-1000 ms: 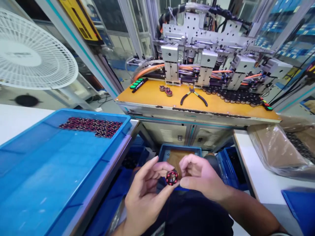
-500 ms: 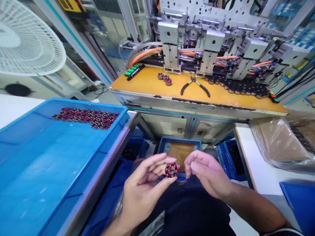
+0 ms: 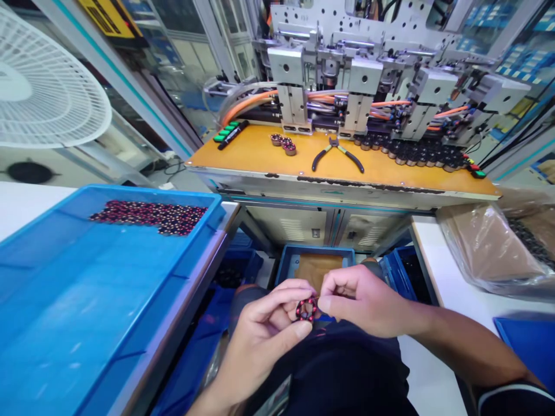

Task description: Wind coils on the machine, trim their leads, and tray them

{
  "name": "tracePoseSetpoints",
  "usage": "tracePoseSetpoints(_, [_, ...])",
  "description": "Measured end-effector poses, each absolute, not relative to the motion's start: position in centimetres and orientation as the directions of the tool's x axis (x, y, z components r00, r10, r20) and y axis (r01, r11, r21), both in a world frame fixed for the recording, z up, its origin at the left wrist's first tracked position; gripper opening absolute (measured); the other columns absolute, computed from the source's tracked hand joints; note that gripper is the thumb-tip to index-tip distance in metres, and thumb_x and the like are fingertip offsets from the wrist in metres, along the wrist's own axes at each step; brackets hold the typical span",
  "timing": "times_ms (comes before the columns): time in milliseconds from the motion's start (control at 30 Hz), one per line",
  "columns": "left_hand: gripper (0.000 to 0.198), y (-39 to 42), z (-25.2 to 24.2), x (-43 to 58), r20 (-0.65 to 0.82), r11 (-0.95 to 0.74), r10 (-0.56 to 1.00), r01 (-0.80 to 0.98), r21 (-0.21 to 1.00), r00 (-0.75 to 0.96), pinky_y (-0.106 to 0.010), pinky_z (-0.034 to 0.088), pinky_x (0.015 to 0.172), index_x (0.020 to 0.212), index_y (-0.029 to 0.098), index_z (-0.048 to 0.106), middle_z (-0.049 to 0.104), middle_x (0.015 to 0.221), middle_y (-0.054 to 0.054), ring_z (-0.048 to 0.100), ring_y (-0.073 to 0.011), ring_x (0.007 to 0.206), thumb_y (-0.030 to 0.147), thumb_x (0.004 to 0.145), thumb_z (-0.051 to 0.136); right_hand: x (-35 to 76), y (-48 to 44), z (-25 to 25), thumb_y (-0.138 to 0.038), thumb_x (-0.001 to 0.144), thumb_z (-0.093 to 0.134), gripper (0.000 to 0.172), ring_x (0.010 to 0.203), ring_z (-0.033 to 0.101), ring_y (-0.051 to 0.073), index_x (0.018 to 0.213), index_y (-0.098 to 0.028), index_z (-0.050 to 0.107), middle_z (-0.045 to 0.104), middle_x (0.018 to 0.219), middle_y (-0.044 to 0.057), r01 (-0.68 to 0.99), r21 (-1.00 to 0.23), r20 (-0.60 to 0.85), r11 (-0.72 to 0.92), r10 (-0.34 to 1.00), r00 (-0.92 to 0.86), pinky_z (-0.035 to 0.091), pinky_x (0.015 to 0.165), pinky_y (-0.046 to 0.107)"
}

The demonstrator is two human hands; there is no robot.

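My left hand point(image 3: 271, 326) holds a small ring-shaped motor stator point(image 3: 306, 310), black with red and coppery windings, between thumb and fingers. Its open face is turned up toward me. Close against the stator's right side is my right hand point(image 3: 362, 300), thumb and forefinger pinched together. A fine wire seems to run from the stator's rim into that pinch, though its end is hidden by the fingers. Both hands are above my lap, in front of a blue bin point(image 3: 286, 263) with a brown sheet inside.
At left, a blue tray point(image 3: 87, 289) carries rows of similar stators point(image 3: 147, 216). Pliers point(image 3: 337, 155), a few stators point(image 3: 284, 144), a black marker point(image 3: 233, 136) and several dark parts point(image 3: 416, 153) lie on the orange machine bench. A plastic-wrapped box point(image 3: 489, 248) sits right; a fan point(image 3: 47, 81) stands left.
My right hand has moved left to the stator, and its fingers have closed into a pinch. The left hand still holds the stator, now slightly lower in view.
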State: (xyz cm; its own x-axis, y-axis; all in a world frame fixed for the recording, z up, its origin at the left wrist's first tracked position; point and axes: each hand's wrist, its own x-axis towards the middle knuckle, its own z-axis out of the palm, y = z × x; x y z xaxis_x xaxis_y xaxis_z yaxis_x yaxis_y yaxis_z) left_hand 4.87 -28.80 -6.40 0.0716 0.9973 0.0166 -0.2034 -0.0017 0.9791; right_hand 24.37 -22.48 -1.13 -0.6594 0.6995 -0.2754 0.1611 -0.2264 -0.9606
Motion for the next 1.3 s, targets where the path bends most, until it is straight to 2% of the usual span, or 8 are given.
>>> tracePoseSetpoints(133, [0.03, -28.8, -5.8, 5.0, -0.01, 0.05, 0.992, -0.324, 0.945, 0.122, -0.019, 0.057, 0.079, 0.099, 0.028, 0.079, 0.075, 0.102, -0.005, 0.073, -0.0158, 0.088, 0.018, 0.071, 0.084, 25.7, -21.6, -0.9, -0.028, 0.077, 0.07, 0.019, 0.056, 0.052, 0.008, 0.07, -0.014, 0.06, 0.058, 0.063, -0.003, 0.222, -0.938, -0.344, -0.268, 0.625, -0.701, 0.04, 0.055, 0.02])
tracePoseSetpoints(367, [0.029, -28.7, -5.0, 5.2, -0.017, 0.086, 0.978, -0.33, 0.94, 0.206, -0.017, 0.055, 0.076, 0.098, 0.026, 0.08, 0.073, 0.103, -0.006, 0.072, -0.014, 0.086, 0.011, 0.074, 0.08, 25.8, -22.0, -0.8, -0.042, 0.077, 0.076, 0.032, 0.058, 0.053, 0.008, 0.073, -0.013, 0.061, 0.059, 0.065, -0.002, 0.205, -0.923, -0.365, -0.327, 0.57, -0.736, 0.042, 0.055, 0.02])
tracePoseSetpoints(467, [0.029, -28.9, -5.2, 5.0, -0.037, 0.143, 0.965, -0.401, 0.905, 0.261, -0.021, 0.056, 0.075, 0.098, 0.025, 0.08, 0.072, 0.103, -0.007, 0.071, -0.0147, 0.083, 0.014, 0.072, 0.082, 26.7, -21.2, -0.7, -0.039, 0.082, 0.073, 0.029, 0.058, 0.053, 0.008, 0.073, -0.013, 0.063, 0.059, 0.066, -0.001, 0.279, -0.938, -0.347, -0.208, 0.501, -0.793, 0.041, 0.055, 0.02])
tracePoseSetpoints(633, [0.03, -29.0, -5.2, 5.0, -0.157, 0.336, 0.898, -0.41, 0.848, 0.412, -0.021, 0.054, 0.067, 0.099, 0.026, 0.08, 0.069, 0.095, -0.003, 0.064, -0.0111, 0.072, 0.018, 0.07, 0.084, 26.4, -19.4, 0.1, -0.028, 0.077, 0.082, 0.024, 0.075, 0.056, 0.01, 0.092, -0.014, 0.071, 0.062, 0.086, 0.002, 0.112, -0.986, -0.033, 0.12, 0.522, -0.852, 0.047, 0.069, 0.021])
tracePoseSetpoints(800, [0.026, -29.1, -4.9, 5.5, -0.214, 0.43, 0.822, -0.328, 0.841, 0.527, -0.018, 0.048, 0.063, 0.096, 0.021, 0.08, 0.065, 0.072, 0.0, 0.055, -0.0088, 0.065, 0.027, 0.071, 0.084, 24.1, -19.2, -0.4, -0.019, 0.086, 0.073, 0.009, 0.074, 0.058, 0.01, 0.08, -0.014, 0.069, 0.058, 0.079, 0.0, -0.069, -0.96, 0.177, 0.272, 0.396, -0.901, 0.048, 0.072, 0.022])
tracePoseSetpoints(933, [0.032, -29.4, -5.2, 5.4, -0.18, 0.344, 0.886, -0.347, 0.873, 0.427, -0.022, 0.053, 0.066, 0.101, 0.022, 0.08, 0.073, 0.088, -0.004, 0.062, -0.0116, 0.069, 0.023, 0.069, 0.085, 24.0, -20.3, -0.3, -0.021, 0.087, 0.069, 0.012, 0.071, 0.057, 0.011, 0.077, -0.015, 0.066, 0.06, 0.076, -0.001, 0.085, -0.962, 0.079, 0.259, 0.562, -0.823, 0.046, 0.068, 0.022])
tracePoseSetpoints(1067, [0.033, -29.7, -5.5, 5.2, -0.106, 0.193, 0.963, -0.353, 0.916, 0.249, -0.025, 0.058, 0.074, 0.098, 0.027, 0.081, 0.077, 0.104, -0.007, 0.072, -0.0184, 0.084, 0.016, 0.067, 0.086, 25.0, -21.9, 0.5, -0.022, 0.085, 0.067, 0.016, 0.07, 0.054, 0.011, 0.07, -0.015, 0.064, 0.06, 0.073, 0.0, 0.239, -0.969, -0.107, 0.066, 0.758, -0.644, 0.045, 0.064, 0.022])
tracePoseSetpoints(1300, [0.027, -29.3, -4.7, 5.8, 0.019, 0.035, 0.983, -0.289, 0.957, 0.181, -0.02, 0.058, 0.069, 0.09, 0.026, 0.082, 0.077, 0.097, -0.008, 0.073, -0.0167, 0.081, 0.012, 0.066, 0.085, 26.0, -23.2, 1.7, -0.03, 0.075, 0.077, 0.02, 0.059, 0.05, 0.009, 0.075, -0.014, 0.063, 0.058, 0.065, -0.003, 0.262, -0.938, -0.344, -0.228, 0.715, -0.608, 0.041, 0.055, 0.02])
